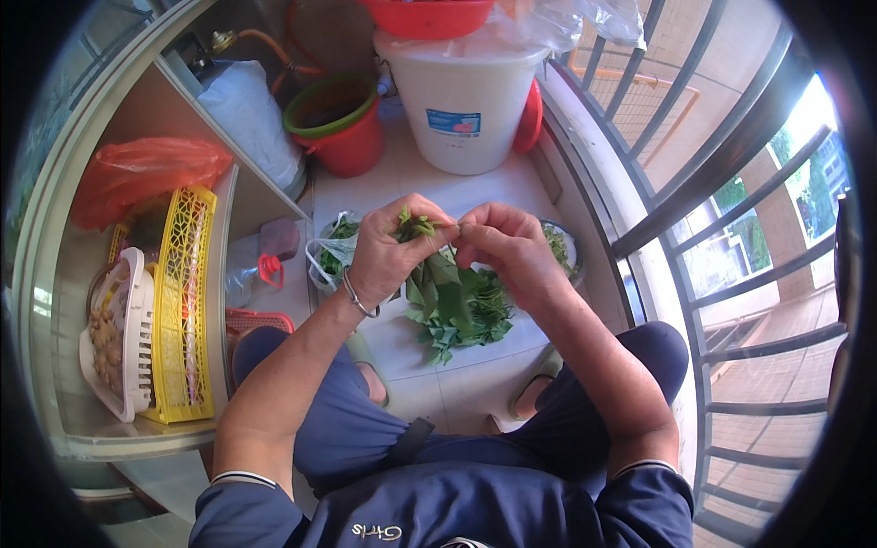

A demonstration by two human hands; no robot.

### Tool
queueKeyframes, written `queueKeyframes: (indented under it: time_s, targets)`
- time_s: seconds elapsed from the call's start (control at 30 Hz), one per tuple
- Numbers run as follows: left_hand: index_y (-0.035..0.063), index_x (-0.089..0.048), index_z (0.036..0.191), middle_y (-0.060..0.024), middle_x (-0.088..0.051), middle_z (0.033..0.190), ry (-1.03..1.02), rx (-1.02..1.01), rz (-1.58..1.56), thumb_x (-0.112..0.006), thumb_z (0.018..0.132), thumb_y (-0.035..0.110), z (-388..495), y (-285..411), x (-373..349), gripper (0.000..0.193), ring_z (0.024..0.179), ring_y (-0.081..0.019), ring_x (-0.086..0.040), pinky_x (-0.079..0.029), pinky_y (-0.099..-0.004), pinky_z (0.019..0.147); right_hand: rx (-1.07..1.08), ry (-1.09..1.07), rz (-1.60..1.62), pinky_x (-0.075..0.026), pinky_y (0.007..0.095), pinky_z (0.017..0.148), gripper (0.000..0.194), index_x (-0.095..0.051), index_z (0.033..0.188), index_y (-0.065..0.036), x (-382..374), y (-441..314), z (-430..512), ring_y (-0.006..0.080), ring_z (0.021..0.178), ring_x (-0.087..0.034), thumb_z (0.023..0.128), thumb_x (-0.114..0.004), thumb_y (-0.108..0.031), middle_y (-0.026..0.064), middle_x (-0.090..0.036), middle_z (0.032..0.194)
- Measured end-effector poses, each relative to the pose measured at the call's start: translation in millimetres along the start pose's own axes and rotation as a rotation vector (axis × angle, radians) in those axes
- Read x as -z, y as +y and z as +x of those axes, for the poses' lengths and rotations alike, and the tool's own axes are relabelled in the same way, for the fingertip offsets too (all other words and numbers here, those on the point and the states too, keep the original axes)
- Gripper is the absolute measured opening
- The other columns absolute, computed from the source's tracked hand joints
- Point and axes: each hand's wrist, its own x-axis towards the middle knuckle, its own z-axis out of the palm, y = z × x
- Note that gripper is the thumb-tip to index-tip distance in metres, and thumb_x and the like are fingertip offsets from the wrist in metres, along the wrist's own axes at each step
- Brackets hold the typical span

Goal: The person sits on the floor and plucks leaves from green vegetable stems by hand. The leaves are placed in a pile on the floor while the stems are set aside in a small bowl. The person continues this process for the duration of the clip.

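My left hand (401,250), with a metal bangle at its wrist, is closed around a bunch of green leafy stems (415,225); leaves hang down below the fist. My right hand (503,246) meets it at the fingertips, pinching a thin bit of stem or leaf, too small to tell which. Beneath both hands a heap of leafy greens (479,315) lies on the pale tiled floor. A clear plastic bag with greens (336,253) stands left of my left hand. Past my right hand is a round container with more greens (560,246), partly hidden.
A white bucket (466,103) carries a red basin (428,17); a red bucket with a green rim (342,130) stands beside it. The left cabinet holds a yellow plastic basket (181,308) and a white basket of ginger (127,335). Metal window bars (767,340) line the right side.
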Motion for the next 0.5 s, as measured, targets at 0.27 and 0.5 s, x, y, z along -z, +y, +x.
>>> queueKeyframes:
  time_s: [0.27,0.5]
  targets:
    - [0.0052,-0.061,0.086,-0.0054,-0.062,0.087,0.076,0.117,-0.284,-0.065,0.084,0.01,3,-1,-4,0.007,0.068,-0.0064,-0.054,-0.045,-0.0206,0.064,0.039,0.014,-0.098,-0.043,0.0191,0.061,0.009,-0.058,0.086,-0.003,4,-1,0,0.0072,0.066,-0.057,0.086,-0.06,-0.011,0.0028,-0.061,0.077]
    - [0.009,-0.059,0.095,-0.0129,-0.062,0.095,0.217,0.129,-0.505,-0.061,0.087,0.016,16,-3,14,0.01,0.063,-0.0052,-0.052,-0.046,-0.0204,0.06,-0.024,0.069,-0.074,-0.042,0.0204,0.059,0.009,-0.058,0.082,-0.003,21,4,3,0.0086,0.064,-0.056,0.083,-0.061,-0.011,0.0035,-0.061,0.077]
